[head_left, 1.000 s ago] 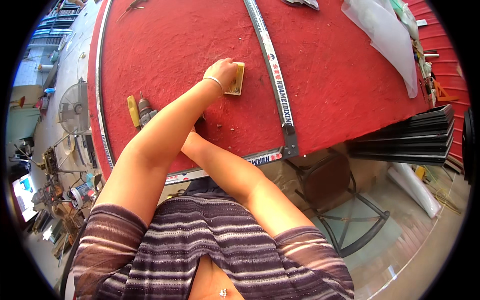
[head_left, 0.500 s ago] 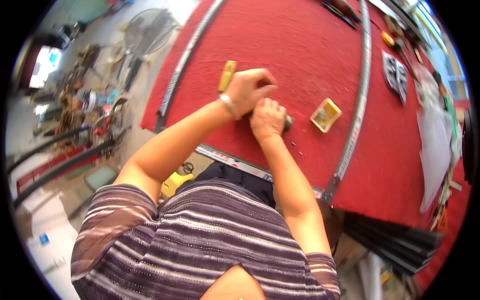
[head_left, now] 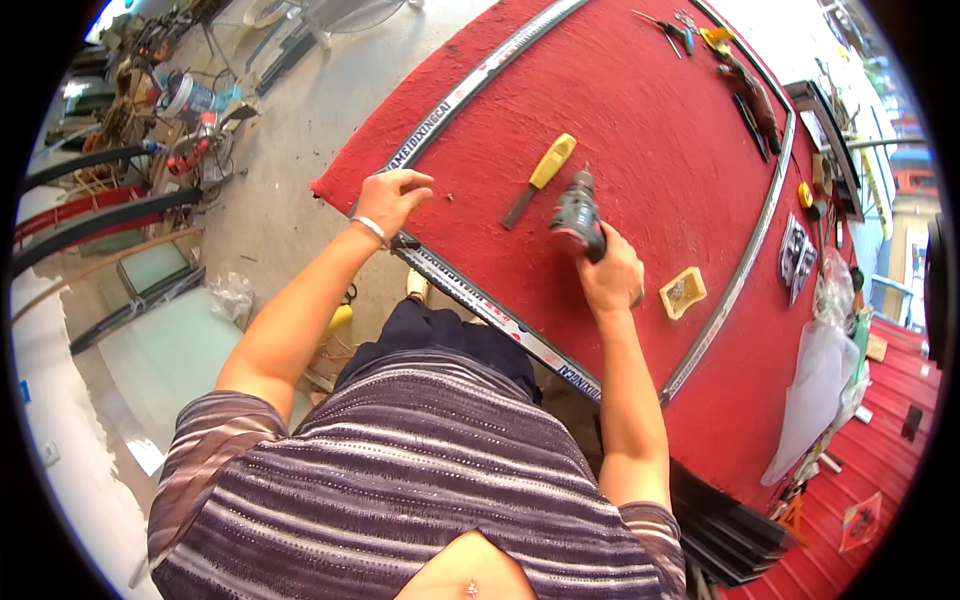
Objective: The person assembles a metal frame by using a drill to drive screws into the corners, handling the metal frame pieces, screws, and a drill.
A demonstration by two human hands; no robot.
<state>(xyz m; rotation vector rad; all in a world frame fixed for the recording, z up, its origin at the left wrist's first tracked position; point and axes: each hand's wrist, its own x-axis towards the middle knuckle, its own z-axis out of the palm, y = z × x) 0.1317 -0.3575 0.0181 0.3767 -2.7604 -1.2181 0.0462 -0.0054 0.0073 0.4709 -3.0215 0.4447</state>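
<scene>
My right hand (head_left: pixel 612 272) is wrapped around the grip of a dark cordless drill (head_left: pixel 577 215), held over the red-covered table (head_left: pixel 480 235) with its bit end toward the far side. The drill is slightly blurred. My left hand (head_left: pixel 392 200), a bracelet at its wrist, hovers by the near-left corner of a metal frame (head_left: pixel 475 300). Its thumb and fingers look apart, with nothing visible between them. Left of the drill lies a yellow-handled tool (head_left: pixel 550 165) with a flat dark blade. A small cream dish (head_left: pixel 683 293) of tiny metal pieces sits right of my right hand.
Several hand tools (head_left: pixel 748 100) lie at the table's far right. A yellow tape measure (head_left: pixel 805 195) and clear plastic bags (head_left: pixel 830 300) line the right edge. Dark metal profiles (head_left: pixel 730 525) are stacked below the near-right edge. Glass sheets (head_left: pixel 165 350) lean at the left.
My hands, together before, are now apart: the left is at the frame corner, the right farther right with the drill plainly in view. The whole view has shifted.
</scene>
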